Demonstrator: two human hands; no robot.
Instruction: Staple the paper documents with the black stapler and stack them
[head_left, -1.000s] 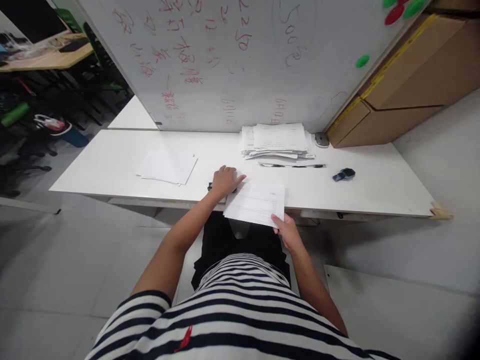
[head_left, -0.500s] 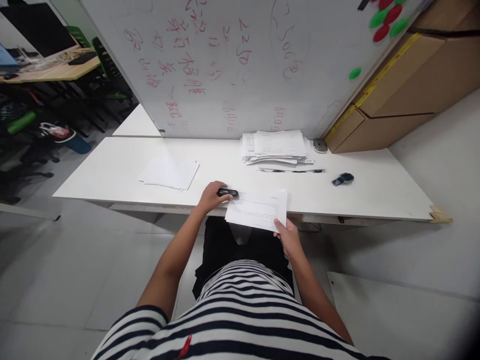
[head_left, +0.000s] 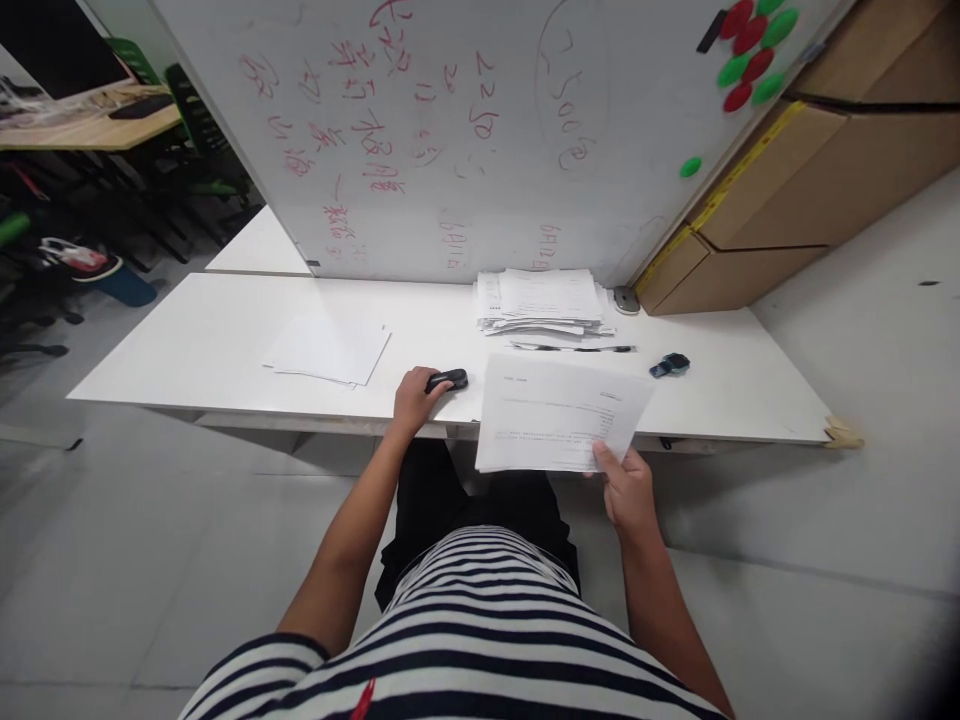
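Note:
My left hand [head_left: 417, 400] is closed around a black stapler [head_left: 448, 380] at the front part of the white table [head_left: 187, 370]. Some printed sheets of paper [head_left: 555, 415] are pinched in my right hand [head_left: 626, 485], thumb on top, at their lower right edge. The sheets are raised a little over the table's front edge, apart from the stapler. To the left, a few white sheets [head_left: 330, 350] lie on the table. A thick stack of papers [head_left: 544, 298] lies at the back, against the whiteboard.
A whiteboard [head_left: 420, 130] with red writing and magnets stands behind the table. Cardboard boxes [head_left: 765, 200] are piled at the right. A thin dark pen-like strip [head_left: 574, 348] and a dark watch [head_left: 670, 365] lie on the table. A blue bin [head_left: 124, 282] stands on the floor.
My right hand has drawn the printed sheets away from the stapler, rightward and upward. My left hand still holds the stapler at nearly the same place. The view has shifted slightly.

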